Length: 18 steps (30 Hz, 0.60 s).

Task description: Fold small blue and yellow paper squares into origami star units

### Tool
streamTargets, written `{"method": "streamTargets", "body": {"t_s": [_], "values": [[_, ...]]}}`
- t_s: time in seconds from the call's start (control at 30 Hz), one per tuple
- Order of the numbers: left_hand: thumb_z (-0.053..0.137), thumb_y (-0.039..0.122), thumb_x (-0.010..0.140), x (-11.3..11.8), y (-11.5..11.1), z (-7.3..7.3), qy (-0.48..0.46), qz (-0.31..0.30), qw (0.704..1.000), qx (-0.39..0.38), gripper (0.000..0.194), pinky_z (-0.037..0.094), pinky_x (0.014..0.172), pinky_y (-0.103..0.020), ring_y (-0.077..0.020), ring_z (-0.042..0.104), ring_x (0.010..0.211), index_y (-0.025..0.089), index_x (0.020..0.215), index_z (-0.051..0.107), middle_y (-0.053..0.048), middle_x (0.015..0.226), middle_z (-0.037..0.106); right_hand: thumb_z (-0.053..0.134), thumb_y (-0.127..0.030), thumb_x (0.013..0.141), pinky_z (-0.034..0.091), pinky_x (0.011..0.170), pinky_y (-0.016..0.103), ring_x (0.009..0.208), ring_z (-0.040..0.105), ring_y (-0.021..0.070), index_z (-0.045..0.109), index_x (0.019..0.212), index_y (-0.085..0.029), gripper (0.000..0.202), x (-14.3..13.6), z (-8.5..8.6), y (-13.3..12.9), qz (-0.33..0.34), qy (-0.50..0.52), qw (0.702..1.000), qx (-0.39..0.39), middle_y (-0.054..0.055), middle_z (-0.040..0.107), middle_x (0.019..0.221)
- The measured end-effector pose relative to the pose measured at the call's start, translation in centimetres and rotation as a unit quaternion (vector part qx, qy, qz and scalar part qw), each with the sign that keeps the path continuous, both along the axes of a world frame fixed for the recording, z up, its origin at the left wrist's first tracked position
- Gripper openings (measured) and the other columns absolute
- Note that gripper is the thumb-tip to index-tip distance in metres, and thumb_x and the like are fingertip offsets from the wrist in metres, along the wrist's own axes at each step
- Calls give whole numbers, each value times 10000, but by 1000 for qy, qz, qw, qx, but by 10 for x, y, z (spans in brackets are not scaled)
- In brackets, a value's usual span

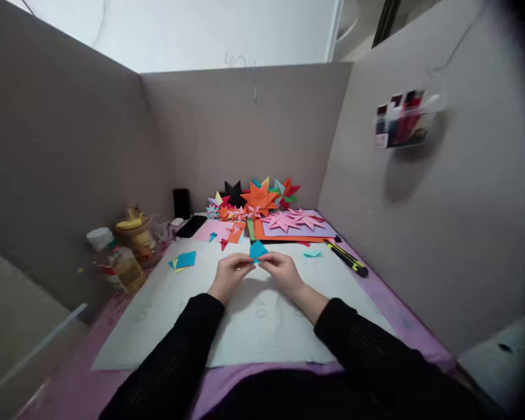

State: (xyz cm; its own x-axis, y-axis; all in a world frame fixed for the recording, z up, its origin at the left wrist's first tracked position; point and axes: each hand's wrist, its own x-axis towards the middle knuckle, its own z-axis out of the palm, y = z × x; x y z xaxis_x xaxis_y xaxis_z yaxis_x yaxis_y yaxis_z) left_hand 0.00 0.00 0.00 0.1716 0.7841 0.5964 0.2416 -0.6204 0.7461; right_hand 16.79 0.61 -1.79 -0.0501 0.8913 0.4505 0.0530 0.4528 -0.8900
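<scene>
Between my fingertips, above the white mat, is a small blue piece of paper (pixel 258 249) that looks partly folded. My left hand (pixel 233 273) pinches its lower left edge. On the lower right edge, my right hand (pixel 283 270) pinches the same paper. The fingers hide the bottom of the piece, so I cannot make out its folds there. A light teal folded paper (pixel 312 254) lies to the right of my right hand. Farther left rests a stack of blue and yellow paper squares (pixel 186 260).
Folded paper stars (pixel 259 198) stand along the back wall, with pink stars (pixel 282 220) on coloured sheets before them. A yellow-black cutter knife (pixel 347 258) lies right. Phones (pixel 191 226), a glue bottle (pixel 125 265) and a pot (pixel 137 236) stand left. Walls enclose three sides.
</scene>
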Motion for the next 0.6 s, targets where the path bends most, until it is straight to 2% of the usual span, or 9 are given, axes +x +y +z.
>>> {"method": "streamTargets", "body": {"t_s": [0.17,0.23,0.4,0.6], "values": [[683,274,675,-2,-2,1,-36,-3,999,-29,121,502,696,-282,-169,621,744,163,724,679,-63,787,669,686,-265,647,470,653,285,667,605,163,687,748,-198,121,-3,5,-5,22,30,999,-17,21,673,718],[689,281,665,-1,-3,1,-58,-15,996,-71,140,503,692,-283,-172,623,740,157,727,672,-62,789,671,694,-261,636,472,645,284,657,602,162,680,729,-196,114,-3,7,-6,25,46,998,-23,19,669,706],[699,302,646,2,-5,3,-82,-32,980,-176,233,499,657,-274,-170,624,705,144,814,670,-58,766,684,711,-269,622,471,671,300,682,606,175,678,693,-194,109,-1,8,-5,-14,44,999,-13,28,671,702],[706,295,639,2,-4,3,-81,-24,981,-175,190,476,623,-239,-145,603,659,138,738,667,-42,711,673,711,-279,626,471,666,302,672,600,169,664,692,-190,120,-2,8,-6,15,54,998,-26,24,661,698]]}}
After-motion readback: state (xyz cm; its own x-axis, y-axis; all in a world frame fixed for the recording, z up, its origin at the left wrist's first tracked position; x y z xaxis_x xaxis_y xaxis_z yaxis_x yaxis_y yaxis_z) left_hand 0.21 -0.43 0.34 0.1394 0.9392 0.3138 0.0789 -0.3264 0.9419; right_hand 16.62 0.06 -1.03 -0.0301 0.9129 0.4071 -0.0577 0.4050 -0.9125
